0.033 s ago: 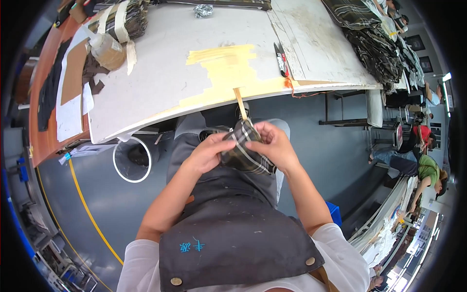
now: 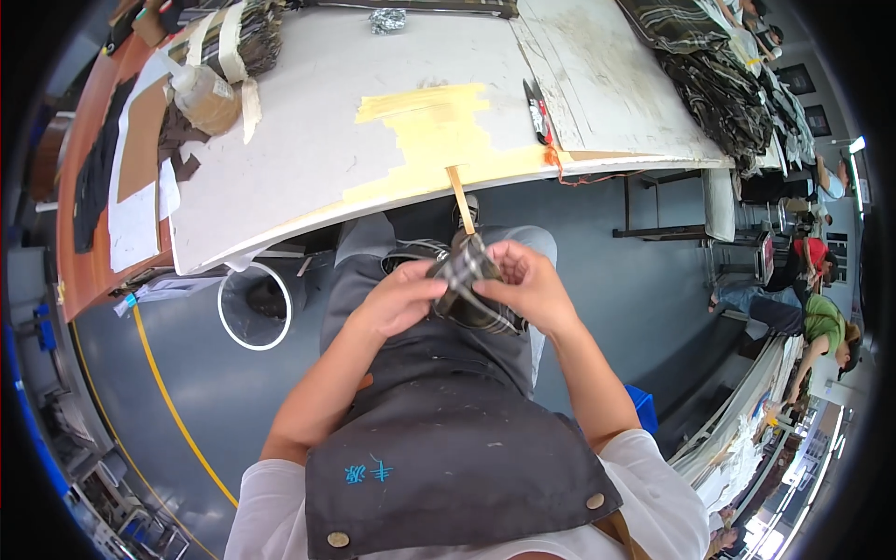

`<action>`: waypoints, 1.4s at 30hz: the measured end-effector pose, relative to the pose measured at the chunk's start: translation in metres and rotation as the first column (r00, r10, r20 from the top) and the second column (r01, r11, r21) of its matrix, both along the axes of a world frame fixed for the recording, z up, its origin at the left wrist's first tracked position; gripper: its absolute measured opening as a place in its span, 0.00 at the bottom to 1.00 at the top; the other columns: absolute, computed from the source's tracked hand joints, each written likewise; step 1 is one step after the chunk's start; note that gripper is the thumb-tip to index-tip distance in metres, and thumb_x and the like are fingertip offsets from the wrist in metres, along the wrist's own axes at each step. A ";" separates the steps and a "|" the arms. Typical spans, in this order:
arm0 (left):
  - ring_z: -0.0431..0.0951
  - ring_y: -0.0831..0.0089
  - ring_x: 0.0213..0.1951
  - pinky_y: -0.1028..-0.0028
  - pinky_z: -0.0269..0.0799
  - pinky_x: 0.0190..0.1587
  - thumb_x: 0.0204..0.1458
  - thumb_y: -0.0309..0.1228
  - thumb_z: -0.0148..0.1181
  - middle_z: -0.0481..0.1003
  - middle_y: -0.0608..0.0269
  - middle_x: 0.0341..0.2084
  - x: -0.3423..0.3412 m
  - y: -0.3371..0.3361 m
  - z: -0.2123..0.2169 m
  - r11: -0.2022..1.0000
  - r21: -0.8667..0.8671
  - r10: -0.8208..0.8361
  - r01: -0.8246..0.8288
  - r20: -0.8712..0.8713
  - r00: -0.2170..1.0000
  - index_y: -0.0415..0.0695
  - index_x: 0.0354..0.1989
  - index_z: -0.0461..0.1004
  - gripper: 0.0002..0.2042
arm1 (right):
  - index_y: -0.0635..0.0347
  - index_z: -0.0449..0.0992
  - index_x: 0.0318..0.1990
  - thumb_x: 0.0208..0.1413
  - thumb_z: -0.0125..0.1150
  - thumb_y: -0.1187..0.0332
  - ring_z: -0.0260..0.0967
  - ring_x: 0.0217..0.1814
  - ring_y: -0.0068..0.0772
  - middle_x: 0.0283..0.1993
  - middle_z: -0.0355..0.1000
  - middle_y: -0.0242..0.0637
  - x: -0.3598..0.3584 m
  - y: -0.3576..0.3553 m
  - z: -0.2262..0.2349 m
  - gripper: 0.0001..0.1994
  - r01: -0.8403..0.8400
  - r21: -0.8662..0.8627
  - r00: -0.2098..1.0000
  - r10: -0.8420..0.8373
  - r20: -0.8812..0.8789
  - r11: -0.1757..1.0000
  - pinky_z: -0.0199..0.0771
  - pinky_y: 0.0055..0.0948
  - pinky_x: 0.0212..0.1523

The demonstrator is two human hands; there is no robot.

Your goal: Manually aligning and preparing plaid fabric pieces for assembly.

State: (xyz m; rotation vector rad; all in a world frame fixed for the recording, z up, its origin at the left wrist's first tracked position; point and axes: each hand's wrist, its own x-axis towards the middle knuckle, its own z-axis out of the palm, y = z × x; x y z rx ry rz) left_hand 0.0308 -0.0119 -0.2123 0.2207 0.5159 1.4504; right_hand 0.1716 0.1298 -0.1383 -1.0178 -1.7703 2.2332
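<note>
In front of my lap, both hands work on a small piece of dark plaid cloth (image 2: 461, 270) with white stripes. My left hand (image 2: 399, 299) pinches its left edge between thumb and fingers. Its right side is gripped by my right hand (image 2: 528, 286), thumb on top and fingers curled around the edge. A flat wooden stick (image 2: 461, 200) juts from the table's near edge, and its tip meets the far end of the cloth. Whether the stick goes inside the cloth I cannot tell. Blur softens the cloth's folds.
The white table (image 2: 299, 112) carries yellow tape (image 2: 434, 131), red-handled snips (image 2: 539, 114), a glue bottle (image 2: 203, 98) and crumpled foil (image 2: 388, 21). Plaid cloth piles (image 2: 714, 93) lie at right. A white-rimmed bin (image 2: 254, 306) stands on the floor at left. Another person (image 2: 823, 327) bends at far right.
The cloth has tilted and bunched between my hands, its far end narrower around the stick's tip. My left fingers have shifted slightly; the right hand stays in nearly the same place.
</note>
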 end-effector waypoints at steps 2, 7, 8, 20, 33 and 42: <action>0.73 0.71 0.44 0.71 0.68 0.48 0.45 0.35 0.64 0.73 0.60 0.41 0.009 -0.015 0.006 1.000 0.025 -0.022 0.019 0.107 0.994 0.36 0.46 0.69 0.21 | 0.63 0.71 0.36 0.42 0.64 0.78 0.64 0.30 0.13 0.29 0.69 0.25 0.016 -0.010 0.021 0.12 -0.111 0.020 0.994 0.110 0.027 0.994 0.65 0.17 0.32; 0.73 0.67 0.46 0.69 0.68 0.50 0.34 0.38 0.71 0.72 0.57 0.43 0.037 -0.034 0.024 0.998 0.064 -0.011 0.000 0.161 0.987 0.36 0.52 0.64 0.35 | 0.62 0.72 0.32 0.40 0.65 0.78 0.62 0.26 0.16 0.26 0.68 0.25 0.035 -0.020 0.045 0.10 -0.261 0.197 0.965 0.263 0.017 0.945 0.64 0.18 0.29; 0.73 0.67 0.44 0.69 0.70 0.48 0.35 0.34 0.70 0.72 0.56 0.43 0.037 -0.037 0.031 0.998 0.062 -0.013 0.006 0.110 0.994 0.36 0.51 0.64 0.33 | 0.61 0.73 0.32 0.40 0.65 0.78 0.62 0.26 0.16 0.26 0.68 0.25 0.037 -0.020 0.048 0.10 -0.313 0.253 0.948 0.315 0.034 0.915 0.64 0.18 0.29; 0.74 0.72 0.25 0.76 0.70 0.30 0.39 0.33 0.61 0.73 0.61 0.19 0.045 -0.035 0.063 0.983 0.185 -0.008 -0.019 0.142 0.990 0.32 0.39 0.69 0.20 | 0.61 0.67 0.37 0.47 0.62 0.76 0.56 0.27 0.11 0.27 0.63 0.23 0.016 -0.044 0.075 0.11 -0.311 -0.096 0.899 0.260 -0.353 0.945 0.56 0.13 0.26; 0.72 0.67 0.40 0.71 0.70 0.44 0.40 0.33 0.55 0.70 0.55 0.36 0.053 -0.025 0.097 0.974 0.096 0.163 -0.204 0.322 0.933 0.33 0.48 0.61 0.25 | 0.59 0.68 0.38 0.38 0.67 0.78 0.51 0.31 0.15 0.33 0.55 0.26 0.007 -0.043 0.072 0.17 -0.243 -0.029 0.888 0.210 -0.408 0.970 0.54 0.17 0.34; 0.73 0.65 0.41 0.67 0.71 0.45 0.43 0.30 0.51 0.70 0.54 0.40 0.050 -0.017 0.100 0.971 0.105 0.146 -0.213 0.443 0.884 0.38 0.47 0.62 0.21 | 0.58 0.64 0.37 0.39 0.68 0.77 0.55 0.36 0.15 0.34 0.55 0.25 -0.003 -0.040 0.077 0.19 -0.247 -0.021 0.884 0.216 -0.415 0.969 0.58 0.16 0.39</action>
